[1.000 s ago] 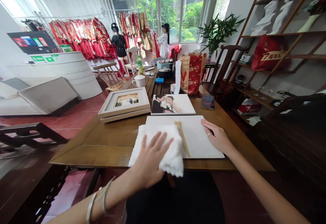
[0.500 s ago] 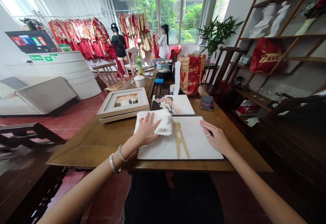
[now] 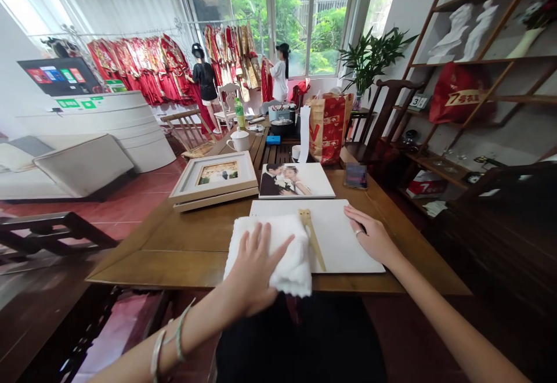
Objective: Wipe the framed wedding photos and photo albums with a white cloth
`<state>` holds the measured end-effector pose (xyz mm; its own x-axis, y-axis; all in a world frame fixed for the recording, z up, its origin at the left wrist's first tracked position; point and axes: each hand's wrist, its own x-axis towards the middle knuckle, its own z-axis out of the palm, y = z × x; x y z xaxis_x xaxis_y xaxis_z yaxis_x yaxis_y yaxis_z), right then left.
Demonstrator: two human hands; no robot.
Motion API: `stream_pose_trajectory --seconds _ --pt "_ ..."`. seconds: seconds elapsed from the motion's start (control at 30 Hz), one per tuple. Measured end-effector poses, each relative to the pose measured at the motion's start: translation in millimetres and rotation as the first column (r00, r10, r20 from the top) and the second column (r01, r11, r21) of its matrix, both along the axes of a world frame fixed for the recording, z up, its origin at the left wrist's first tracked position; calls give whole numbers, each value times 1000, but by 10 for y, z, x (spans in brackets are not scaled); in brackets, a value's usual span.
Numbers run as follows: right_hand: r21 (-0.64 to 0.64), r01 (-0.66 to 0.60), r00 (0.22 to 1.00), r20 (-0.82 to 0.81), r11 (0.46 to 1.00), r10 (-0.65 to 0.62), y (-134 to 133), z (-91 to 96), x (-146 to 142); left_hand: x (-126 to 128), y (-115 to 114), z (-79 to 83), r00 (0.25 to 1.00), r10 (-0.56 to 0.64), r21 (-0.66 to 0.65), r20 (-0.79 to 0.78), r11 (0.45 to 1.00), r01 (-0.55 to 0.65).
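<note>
My left hand [image 3: 253,258] lies with fingers spread on a folded white towel [image 3: 289,255], pressing it onto the left part of a white board [image 3: 343,244]. Part of the towel hangs over the board's near edge. Flat on the board lies a cream, fork-shaped piece [image 3: 314,238] with two legs; the towel hides its left leg. My right hand [image 3: 369,235], wearing a ring, rests at the board's right edge with its fingers stretched out. Just beyond the board is a photo panel [image 3: 298,181] of a couple.
Stacked picture frames [image 3: 217,177] lie on the wooden table [image 3: 174,255] at the left. Farther back stand a white lidded mug [image 3: 239,140], a paper bag [image 3: 333,127] and a black pot [image 3: 282,126]. A phone [image 3: 355,176] is at the right. Two people are by the clothes racks.
My left hand has drawn the towel toward me and slightly right, uncovering the board's far left corner and covering the fork-shaped piece's left leg. My right hand has stayed at the right edge.
</note>
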<state>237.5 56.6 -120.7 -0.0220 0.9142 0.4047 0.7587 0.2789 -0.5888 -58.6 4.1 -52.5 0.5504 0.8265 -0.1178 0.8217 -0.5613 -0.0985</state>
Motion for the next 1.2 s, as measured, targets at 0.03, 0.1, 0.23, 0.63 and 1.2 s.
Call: stream_pose_trajectory --seconds 0.03,0.1,0.23,0.63,1.2 --pt "2 0 1000 -4 1000 0 0 1 2 3 140 -10 1000 -9 21 9 1000 9" --pt "5 1 1000 -12 1000 -1 0 3 7 23 448 -38 999 -31 55 25 998 30" --pt "10 -2 1000 -21 1000 2 -1 -2 19 78 898 -103 996 -48 111 72 993 40" --pt "18 -7 999 -37 1000 8 2 -19 23 3 -113 -76 977 -142 -37 159 988 149" --pt "10 -8 998 -66 1000 9 -1 13 -2 29 924 -72 986 -88 31 140 996 84"
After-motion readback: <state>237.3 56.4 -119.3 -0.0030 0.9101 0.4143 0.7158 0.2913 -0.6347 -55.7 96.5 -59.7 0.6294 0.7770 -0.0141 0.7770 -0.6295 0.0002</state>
